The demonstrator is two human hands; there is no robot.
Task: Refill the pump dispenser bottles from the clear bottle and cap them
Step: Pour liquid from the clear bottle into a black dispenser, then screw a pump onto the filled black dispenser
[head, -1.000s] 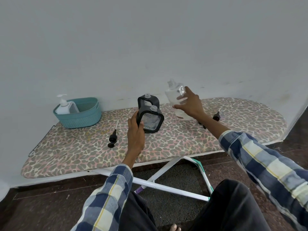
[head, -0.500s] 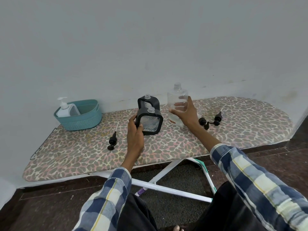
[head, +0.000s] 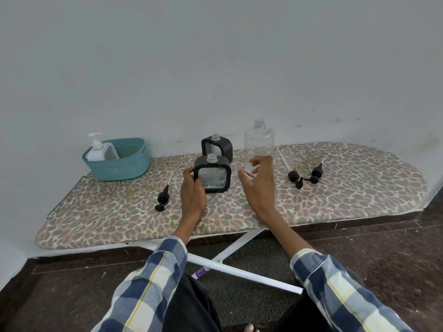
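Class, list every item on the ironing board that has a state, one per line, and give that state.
Tall clear plastic bottle: upright, uncapped.
Front black square dispenser bottle: uncapped, held by left hand.
Rear black square dispenser bottle: upright, uncapped.
Right hand: open.
White pump bottle: capped, in basket.

Blue-white-yellow plaid shirt sleeves (head: 153,281) — cuffed, dark trousers (head: 189,307)

Evenly, softly lit; faint shadows only beneath the ironing board (head: 335,202). Sharp near it, mild wide-angle bending toward the corners beyond.
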